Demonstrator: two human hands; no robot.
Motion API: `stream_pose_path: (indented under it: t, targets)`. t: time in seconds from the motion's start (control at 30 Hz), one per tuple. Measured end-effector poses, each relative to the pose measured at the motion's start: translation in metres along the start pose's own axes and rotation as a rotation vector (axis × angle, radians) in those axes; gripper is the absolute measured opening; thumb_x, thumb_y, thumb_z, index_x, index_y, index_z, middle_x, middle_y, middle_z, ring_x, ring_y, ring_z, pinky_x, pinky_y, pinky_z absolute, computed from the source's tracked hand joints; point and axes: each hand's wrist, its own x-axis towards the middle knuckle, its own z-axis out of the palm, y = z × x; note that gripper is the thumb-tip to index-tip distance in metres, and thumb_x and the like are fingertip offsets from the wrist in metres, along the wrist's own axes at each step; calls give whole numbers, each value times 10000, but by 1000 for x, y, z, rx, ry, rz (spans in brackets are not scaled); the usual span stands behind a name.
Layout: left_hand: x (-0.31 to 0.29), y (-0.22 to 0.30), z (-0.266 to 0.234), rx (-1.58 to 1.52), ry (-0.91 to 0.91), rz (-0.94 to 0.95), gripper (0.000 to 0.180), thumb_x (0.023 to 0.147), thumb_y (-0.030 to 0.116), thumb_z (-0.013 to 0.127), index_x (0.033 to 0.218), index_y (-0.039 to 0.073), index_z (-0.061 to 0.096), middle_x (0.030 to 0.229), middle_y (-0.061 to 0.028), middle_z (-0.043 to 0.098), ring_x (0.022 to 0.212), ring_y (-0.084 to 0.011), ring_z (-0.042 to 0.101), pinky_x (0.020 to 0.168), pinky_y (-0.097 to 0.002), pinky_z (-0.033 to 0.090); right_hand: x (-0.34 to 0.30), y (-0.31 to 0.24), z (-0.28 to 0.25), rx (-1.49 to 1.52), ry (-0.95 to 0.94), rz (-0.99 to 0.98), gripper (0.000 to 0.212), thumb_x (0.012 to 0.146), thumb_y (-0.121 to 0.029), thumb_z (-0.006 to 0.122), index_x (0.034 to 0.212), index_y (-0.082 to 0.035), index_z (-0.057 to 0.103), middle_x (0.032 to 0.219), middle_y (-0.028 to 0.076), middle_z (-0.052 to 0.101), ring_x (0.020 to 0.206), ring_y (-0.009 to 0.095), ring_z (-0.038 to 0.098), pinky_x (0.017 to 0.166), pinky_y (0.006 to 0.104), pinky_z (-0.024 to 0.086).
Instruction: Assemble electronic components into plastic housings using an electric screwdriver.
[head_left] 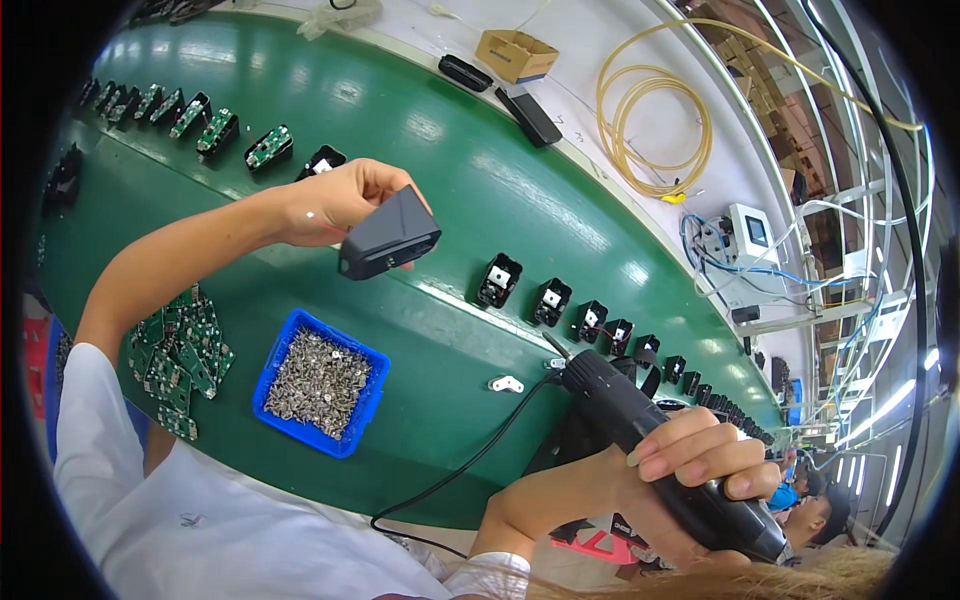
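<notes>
My left hand (350, 197) grips a dark grey plastic housing (392, 232) above the green bench, fingers wrapped round its far side. In my right hand (705, 470) is a black electric screwdriver (620, 400), its bit pointing up and left over the bench; a black cord (470, 470) trails near its front end. Between my arms sits a blue tray (375, 395) heaped with small metal screws (318, 385). Bare green circuit boards (180, 355) lie in a pile under my left forearm. A small white bracket (506, 384) rests near the screwdriver's tip.
Open black housings (498, 280) run in a row to the far right along the bench (440, 400). More housings with circuit boards (217, 132) line the far left. On the back shelf are a cardboard box (517, 55) and a coiled yellow hose (655, 130). Another person (815, 515) is at right.
</notes>
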Motion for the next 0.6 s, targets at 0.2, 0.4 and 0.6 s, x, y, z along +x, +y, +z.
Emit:
stream_pose_path:
  t: [0.2, 0.4, 0.6]
  targets:
    - [51, 13, 7, 1208, -44, 172, 249, 736, 143, 800, 956, 47, 735, 892, -141, 734, 825, -229, 713, 739, -365, 552, 6, -6, 4, -12, 30, -7, 580, 924, -554, 512, 943, 23, 454, 702, 131, 470, 413, 204, 462, 358, 314, 416]
    - [79, 3, -3, 1753, -106, -36, 335, 794, 253, 751, 1059, 49, 726, 951, -153, 724, 917, -338, 684, 795, -421, 533, 4, -6, 7, -35, 59, 8, 522, 904, -508, 513, 908, 9, 442, 683, 118, 444, 403, 188, 436, 339, 295, 389]
    - [34, 10, 14, 2064, -9, 530, 194, 760, 151, 702, 924, 50, 680, 849, -92, 681, 827, -285, 656, 741, -402, 494, 2, -4, 6, -19, 51, 29, 526, 907, -515, 532, 898, 1, 434, 692, 115, 446, 411, 185, 445, 343, 288, 391]
